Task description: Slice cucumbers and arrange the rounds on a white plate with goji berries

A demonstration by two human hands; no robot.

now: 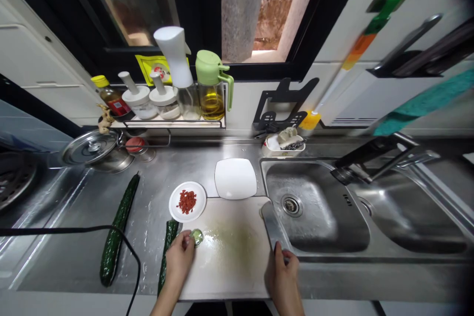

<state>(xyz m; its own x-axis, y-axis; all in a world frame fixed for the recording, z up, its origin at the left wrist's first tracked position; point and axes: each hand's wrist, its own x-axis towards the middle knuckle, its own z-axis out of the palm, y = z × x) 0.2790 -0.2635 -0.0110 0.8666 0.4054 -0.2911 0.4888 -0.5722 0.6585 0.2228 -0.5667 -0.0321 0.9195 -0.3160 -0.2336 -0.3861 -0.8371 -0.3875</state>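
A small round green slice (197, 237) is pinched in the fingers of my left hand (179, 256), over the upper left part of the white cutting board (237, 276). My right hand (286, 267) grips a knife (273, 224) by its handle; its broad blade lies along the board's right edge, pointing away from me. Part of a cucumber (170, 234) sits left of the board, partly hidden by my left hand. Wet, greenish marks show on the board. Beyond it are a square white plate (235, 178) and a round white plate (174, 203) with small red pieces.
A whole cucumber (117, 232) lies further left, with a black cable (128, 242) crossing over it. The double sink (314, 202) and black faucet (370, 158) are at the right. A lidded pot (92, 150) and a bottle shelf (170, 123) stand at the back left.
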